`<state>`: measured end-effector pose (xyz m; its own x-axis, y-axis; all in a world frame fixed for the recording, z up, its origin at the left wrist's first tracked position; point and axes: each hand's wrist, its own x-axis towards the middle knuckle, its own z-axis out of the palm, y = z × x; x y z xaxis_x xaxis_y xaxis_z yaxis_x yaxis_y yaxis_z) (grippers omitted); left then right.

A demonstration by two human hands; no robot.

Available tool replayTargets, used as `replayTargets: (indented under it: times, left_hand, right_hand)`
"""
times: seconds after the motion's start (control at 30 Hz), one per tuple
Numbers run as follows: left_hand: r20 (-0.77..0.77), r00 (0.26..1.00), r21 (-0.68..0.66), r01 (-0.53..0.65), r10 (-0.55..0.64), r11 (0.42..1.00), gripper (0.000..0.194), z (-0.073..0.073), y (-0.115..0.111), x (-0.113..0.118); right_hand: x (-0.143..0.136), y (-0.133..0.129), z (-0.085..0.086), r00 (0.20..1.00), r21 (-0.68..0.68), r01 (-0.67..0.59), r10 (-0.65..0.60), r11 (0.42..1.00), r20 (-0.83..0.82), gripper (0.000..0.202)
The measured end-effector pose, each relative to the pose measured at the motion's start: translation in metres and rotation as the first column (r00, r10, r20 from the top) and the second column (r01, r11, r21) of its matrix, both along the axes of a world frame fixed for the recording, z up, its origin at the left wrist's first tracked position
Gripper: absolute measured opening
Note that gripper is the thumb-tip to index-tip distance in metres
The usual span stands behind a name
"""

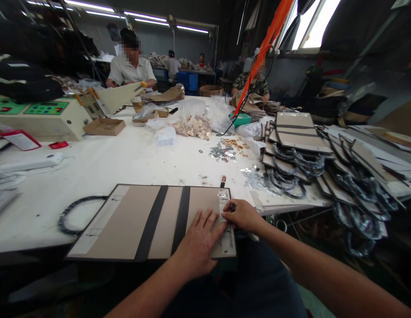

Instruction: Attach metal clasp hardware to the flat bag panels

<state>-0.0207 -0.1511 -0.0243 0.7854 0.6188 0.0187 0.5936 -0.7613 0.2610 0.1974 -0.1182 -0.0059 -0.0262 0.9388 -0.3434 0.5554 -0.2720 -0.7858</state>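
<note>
A beige board panel [126, 221] with dark edging and two dark bands lies at the table's front edge. From its left side sticks out a black loop handle [70, 216] in clear plastic wrap. My left hand [200, 243] rests flat on the panel's right part, fingers stretched. At the pale strip [228, 243] along the right edge, my right hand [244, 213] is closed in a pinch around something small and dark, too hidden to name. Just above that strip, a short dark strap with a shiny metal end [223, 180] projects past the panel's top edge.
Stacked panels with wrapped handles [298, 137] stand at the right. Beyond my panel lie loose silver metal pieces [222, 151], gold-coloured pieces [235, 143] and plastic bags [195, 117]. A machine [56, 117] and a small cardboard box [105, 126] are at left. Several people sit farther back.
</note>
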Motion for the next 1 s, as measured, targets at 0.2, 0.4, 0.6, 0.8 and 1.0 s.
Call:
replayTargets:
  times: [0.2, 0.4, 0.6, 0.8, 1.0]
  left_hand:
    - [-0.02, 1.0, -0.004, -0.004, 0.004, 1.0, 0.104, 0.001, 0.0, 0.003]
    - [-0.025, 1.0, -0.015, -0.011, 0.01, 1.0, 0.103, 0.004, 0.0, 0.004]
    - [-0.032, 0.999, -0.019, 0.001, -0.002, 1.0, 0.1, 0.004, 0.001, 0.004]
    - [-0.06, 0.998, -0.026, -0.006, 0.004, 1.0, 0.101, 0.005, 0.001, 0.006]
    - [-0.115, 0.993, -0.046, 0.011, -0.017, 0.999, 0.098, 0.015, 0.003, 0.008]
  right_hand:
    - [-0.002, 0.001, 0.005, 0.988, 0.056, -0.049, 0.04, 0.997, 0.152, 0.004]
    - [0.003, 0.004, 0.012, 0.982, 0.04, -0.127, 0.12, 0.991, 0.146, 0.007]
    - [0.006, 0.004, 0.012, 0.988, 0.022, -0.108, 0.104, 0.994, 0.118, 0.015]
    - [0.005, 0.004, 0.006, 0.992, 0.042, -0.081, 0.077, 0.996, 0.096, 0.014]
    - [0.012, 0.004, 0.007, 0.999, -0.033, 0.023, -0.025, 0.999, -0.042, 0.02]
